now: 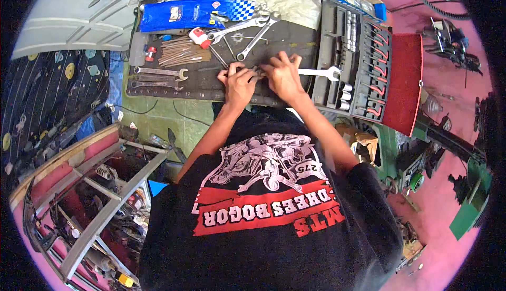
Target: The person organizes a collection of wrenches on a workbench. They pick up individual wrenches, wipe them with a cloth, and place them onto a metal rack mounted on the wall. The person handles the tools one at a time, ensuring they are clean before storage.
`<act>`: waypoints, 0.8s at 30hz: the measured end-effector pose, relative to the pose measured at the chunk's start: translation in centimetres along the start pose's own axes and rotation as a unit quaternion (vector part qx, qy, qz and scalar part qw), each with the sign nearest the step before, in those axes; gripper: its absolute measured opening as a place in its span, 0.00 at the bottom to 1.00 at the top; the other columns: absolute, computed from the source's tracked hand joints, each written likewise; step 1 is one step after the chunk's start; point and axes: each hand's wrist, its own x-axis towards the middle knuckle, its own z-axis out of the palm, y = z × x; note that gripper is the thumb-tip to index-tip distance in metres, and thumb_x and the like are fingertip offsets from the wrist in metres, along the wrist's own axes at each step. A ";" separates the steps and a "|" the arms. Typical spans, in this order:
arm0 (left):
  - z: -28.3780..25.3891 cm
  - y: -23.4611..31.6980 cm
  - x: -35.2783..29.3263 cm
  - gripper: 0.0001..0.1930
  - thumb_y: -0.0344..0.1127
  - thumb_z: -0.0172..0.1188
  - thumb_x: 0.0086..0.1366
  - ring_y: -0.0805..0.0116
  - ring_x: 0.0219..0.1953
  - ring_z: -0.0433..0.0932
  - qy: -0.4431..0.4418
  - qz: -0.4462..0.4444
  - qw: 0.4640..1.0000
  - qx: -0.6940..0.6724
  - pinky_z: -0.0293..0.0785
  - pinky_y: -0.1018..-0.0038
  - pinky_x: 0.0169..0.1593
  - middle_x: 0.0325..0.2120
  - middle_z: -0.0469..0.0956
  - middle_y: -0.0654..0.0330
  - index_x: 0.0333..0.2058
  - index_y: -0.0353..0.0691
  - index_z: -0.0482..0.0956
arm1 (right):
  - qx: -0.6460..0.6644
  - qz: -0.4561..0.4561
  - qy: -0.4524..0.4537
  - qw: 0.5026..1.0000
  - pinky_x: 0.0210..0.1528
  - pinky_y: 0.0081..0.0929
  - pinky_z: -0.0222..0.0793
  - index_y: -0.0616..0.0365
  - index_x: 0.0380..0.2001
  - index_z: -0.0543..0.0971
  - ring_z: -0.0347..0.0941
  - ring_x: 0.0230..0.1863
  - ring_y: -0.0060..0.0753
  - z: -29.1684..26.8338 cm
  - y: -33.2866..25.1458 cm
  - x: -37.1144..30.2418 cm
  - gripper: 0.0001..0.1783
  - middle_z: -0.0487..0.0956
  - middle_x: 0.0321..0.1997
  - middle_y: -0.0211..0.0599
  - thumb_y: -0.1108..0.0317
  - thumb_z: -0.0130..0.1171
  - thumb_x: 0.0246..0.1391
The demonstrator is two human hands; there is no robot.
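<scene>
My left hand (240, 84) and my right hand (284, 79) work close together over the dark mat (208, 84), both with curled fingers. Between their fingertips is a small dark grey piece (258, 73), mostly covered, whose kind I cannot make out. A large pale open-end wrench (319, 73) sticks out to the right from beside my right hand; its other end is hidden. Just beyond the hands lie a long combination wrench (256, 40) and a wider wrench (238, 28). A thin rod (218, 57) lies beyond my left hand.
Two or more wrenches (161, 73) lie at left, near thin brown sticks (182, 52) and a white-red bottle (199, 37). A blue packet (184, 16) lies behind. At right is a socket case (363, 64) with a red lid (401, 83); a metal frame (113, 201) stands lower left.
</scene>
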 end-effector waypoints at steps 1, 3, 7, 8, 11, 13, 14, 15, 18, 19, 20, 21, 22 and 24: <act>-0.1 0.2 0.0 0.02 0.37 0.70 0.54 0.67 0.47 0.77 0.002 -0.005 1.000 0.004 0.54 0.54 0.55 0.30 0.85 0.72 0.28 0.51 0.88 | 0.009 0.013 0.009 1.000 0.54 0.53 0.59 0.46 0.36 0.88 0.70 0.53 0.38 0.1 0.2 0.6 0.16 0.80 0.36 0.28 0.69 0.68 0.38; -0.1 0.5 -0.1 0.02 0.38 0.70 0.55 0.67 0.47 0.77 0.005 -0.012 1.000 0.008 0.54 0.54 0.55 0.30 0.85 0.72 0.27 0.51 0.87 | 0.006 0.009 0.020 1.000 0.53 0.55 0.60 0.46 0.35 0.88 0.70 0.52 0.39 0.3 0.4 1.6 0.15 0.80 0.36 0.29 0.68 0.69 0.38; -0.2 0.1 -0.2 0.02 0.38 0.70 0.55 0.67 0.46 0.77 -0.009 -0.032 0.999 0.012 0.54 0.54 0.55 0.29 0.85 0.72 0.26 0.51 0.87 | -0.022 -0.014 -0.051 0.998 0.55 0.56 0.59 0.45 0.36 0.88 0.69 0.53 0.39 -0.4 0.0 2.2 0.15 0.79 0.38 0.28 0.69 0.68 0.39; -0.1 0.1 -0.3 0.02 0.38 0.70 0.55 0.67 0.46 0.77 -0.009 -0.031 0.999 0.009 0.54 0.54 0.55 0.29 0.85 0.72 0.27 0.51 0.87 | -0.033 -0.019 -0.067 0.997 0.55 0.57 0.58 0.45 0.36 0.88 0.69 0.53 0.38 -0.8 -0.2 2.2 0.15 0.79 0.38 0.27 0.69 0.67 0.40; -0.4 0.1 -0.1 0.02 0.38 0.70 0.55 0.67 0.46 0.77 -0.006 -0.024 1.000 -0.001 0.54 0.54 0.55 0.29 0.85 0.71 0.27 0.50 0.88 | -0.042 -0.030 -0.095 0.994 0.55 0.56 0.58 0.45 0.37 0.88 0.69 0.53 0.39 -2.6 -0.3 2.1 0.15 0.78 0.39 0.27 0.70 0.66 0.41; -0.2 0.1 -0.1 0.02 0.37 0.70 0.55 0.67 0.46 0.76 -0.006 -0.017 1.000 -0.019 0.54 0.55 0.55 0.29 0.85 0.70 0.27 0.50 0.88 | -0.040 -0.025 -0.095 0.994 0.54 0.56 0.58 0.46 0.37 0.88 0.68 0.54 0.40 -2.5 0.2 2.0 0.15 0.78 0.39 0.28 0.70 0.66 0.41; -0.1 0.0 -0.1 0.02 0.37 0.70 0.55 0.68 0.47 0.76 -0.009 -0.016 1.000 -0.022 0.54 0.55 0.54 0.29 0.85 0.71 0.27 0.50 0.88 | -0.038 -0.019 -0.086 0.995 0.54 0.56 0.58 0.46 0.37 0.88 0.68 0.54 0.40 -1.6 0.6 2.1 0.15 0.78 0.39 0.28 0.70 0.66 0.41; -0.1 -0.1 -0.1 0.02 0.37 0.70 0.54 0.68 0.47 0.76 -0.012 -0.016 1.000 -0.024 0.54 0.55 0.54 0.29 0.85 0.71 0.27 0.49 0.88 | -0.035 -0.015 -0.076 0.996 0.54 0.55 0.58 0.47 0.37 0.88 0.68 0.54 0.40 -1.2 0.6 2.4 0.15 0.78 0.39 0.29 0.70 0.66 0.41; -0.1 -0.1 -0.1 0.03 0.37 0.71 0.54 0.68 0.48 0.75 -0.024 -0.019 0.999 -0.018 0.54 0.55 0.55 0.31 0.85 0.71 0.28 0.49 0.88 | -0.024 -0.024 -0.067 0.997 0.52 0.53 0.58 0.47 0.36 0.87 0.68 0.53 0.40 -0.6 0.1 2.7 0.15 0.78 0.39 0.29 0.71 0.66 0.40; -0.1 -0.1 -0.1 0.03 0.37 0.71 0.54 0.68 0.49 0.75 -0.029 -0.021 0.999 -0.014 0.54 0.55 0.55 0.31 0.85 0.71 0.28 0.49 0.88 | -0.027 -0.028 -0.060 0.997 0.52 0.53 0.58 0.47 0.36 0.87 0.69 0.53 0.40 -0.5 0.0 2.6 0.15 0.78 0.38 0.28 0.71 0.66 0.41; -0.1 -0.2 -0.2 0.03 0.39 0.71 0.54 0.68 0.49 0.76 -0.028 -0.022 0.999 -0.009 0.54 0.55 0.55 0.31 0.85 0.72 0.28 0.50 0.89 | -0.029 -0.031 -0.053 0.998 0.51 0.52 0.58 0.47 0.36 0.87 0.69 0.53 0.40 -0.5 -0.2 2.4 0.15 0.78 0.38 0.28 0.71 0.66 0.41; -0.1 -0.2 -0.2 0.04 0.40 0.72 0.54 0.67 0.48 0.76 -0.026 -0.023 0.999 -0.006 0.54 0.56 0.54 0.30 0.86 0.72 0.27 0.50 0.89 | -0.034 -0.035 -0.047 0.998 0.51 0.52 0.58 0.47 0.36 0.87 0.69 0.52 0.40 -0.6 -0.3 2.1 0.15 0.78 0.38 0.28 0.72 0.65 0.41; -0.2 -0.1 -0.2 0.05 0.42 0.72 0.54 0.67 0.48 0.76 -0.024 -0.024 0.999 -0.003 0.55 0.56 0.54 0.30 0.86 0.72 0.27 0.51 0.89 | -0.025 -0.029 -0.042 0.998 0.50 0.51 0.58 0.46 0.36 0.88 0.69 0.52 0.40 -0.8 -0.1 1.8 0.15 0.78 0.38 0.28 0.72 0.65 0.41; -0.1 -0.1 -0.1 0.05 0.41 0.73 0.54 0.68 0.49 0.76 -0.015 -0.019 1.000 -0.013 0.54 0.56 0.54 0.32 0.86 0.72 0.27 0.51 0.89 | -0.007 -0.017 -0.031 0.999 0.49 0.50 0.58 0.45 0.36 0.88 0.69 0.51 0.40 -1.4 0.7 0.8 0.16 0.78 0.37 0.27 0.73 0.65 0.40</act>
